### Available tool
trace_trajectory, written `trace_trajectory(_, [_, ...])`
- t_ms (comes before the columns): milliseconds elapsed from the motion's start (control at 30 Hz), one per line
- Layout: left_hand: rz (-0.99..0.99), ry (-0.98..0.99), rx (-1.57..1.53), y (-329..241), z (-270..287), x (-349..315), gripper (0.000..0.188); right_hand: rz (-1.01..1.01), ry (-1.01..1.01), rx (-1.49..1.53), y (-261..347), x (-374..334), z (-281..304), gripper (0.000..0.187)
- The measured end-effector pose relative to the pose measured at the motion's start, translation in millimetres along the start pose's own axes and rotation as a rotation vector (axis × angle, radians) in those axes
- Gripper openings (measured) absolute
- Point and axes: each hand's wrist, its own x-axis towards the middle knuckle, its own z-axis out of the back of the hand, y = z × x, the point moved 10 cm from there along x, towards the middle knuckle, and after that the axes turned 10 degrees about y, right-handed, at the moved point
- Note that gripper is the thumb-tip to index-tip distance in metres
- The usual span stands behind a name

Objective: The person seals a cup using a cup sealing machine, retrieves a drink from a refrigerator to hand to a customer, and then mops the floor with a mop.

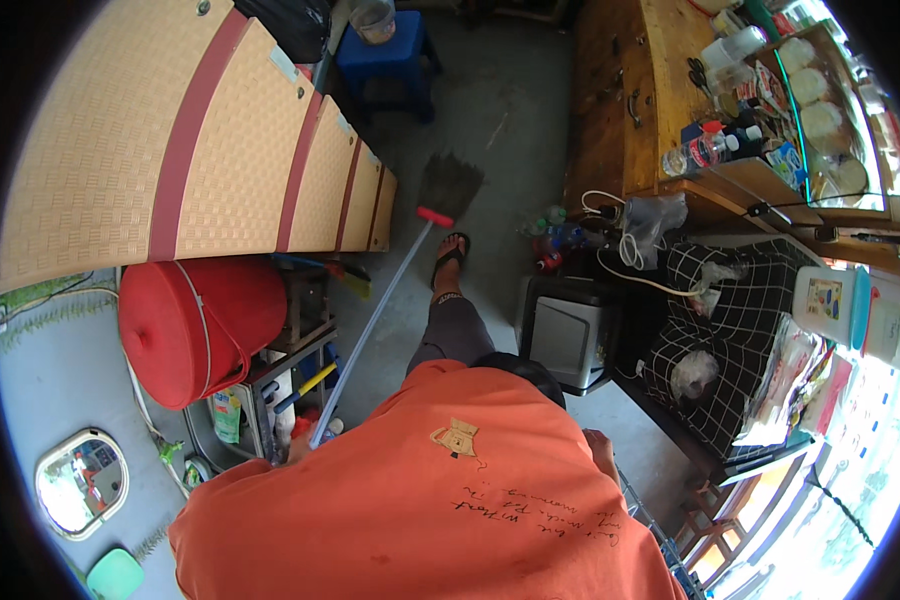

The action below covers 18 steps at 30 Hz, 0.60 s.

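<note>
A broom [375,305] slants across the grey floor, its dark bristles [452,182] spread flat and its red collar just left of my sandalled foot. The pale handle runs back to my left hand [299,448], which is closed around it and partly covered by my orange shirt [410,500]. On the other side, my right hand [599,447] shows only in part beside the shirt's edge. Its fingers are too hidden to make out, and I see nothing in it.
Woven-patterned beige panels [230,140] and a red lidded bucket [205,325] stand at left. A blue stool [385,55] is ahead. On the right are a wooden cabinet [610,95], bottles on the floor [560,240], a grey-black bin [570,335] and a table with a checked cloth [685,320].
</note>
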Motion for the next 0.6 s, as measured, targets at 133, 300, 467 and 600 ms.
trace_trajectory(133, [-0.001, 0.037, 0.007, -15.8, -16.1, 56.4, 0.075, -0.083, -0.011, -0.106, -50.2, 25.4, 2.1, 0.044])
trace_trajectory(300, [-0.012, 0.052, 0.054, -73.1, -18.4, 157.2, 0.073, -0.17, 0.12, -1.153, 13.3, 36.2, -25.1, 0.038])
trace_trajectory(467, [0.032, 0.089, 0.017, -307.1, 57.9, 413.9, 0.055, 0.213, -0.209, 0.397, -47.8, 46.7, -45.0, 0.034])
trace_trajectory(600, [-0.227, -0.031, 0.642, -531.3, 77.4, 661.7, 0.045, -0.06, -0.284, 1.205, -40.4, 34.4, -84.9, 0.028])
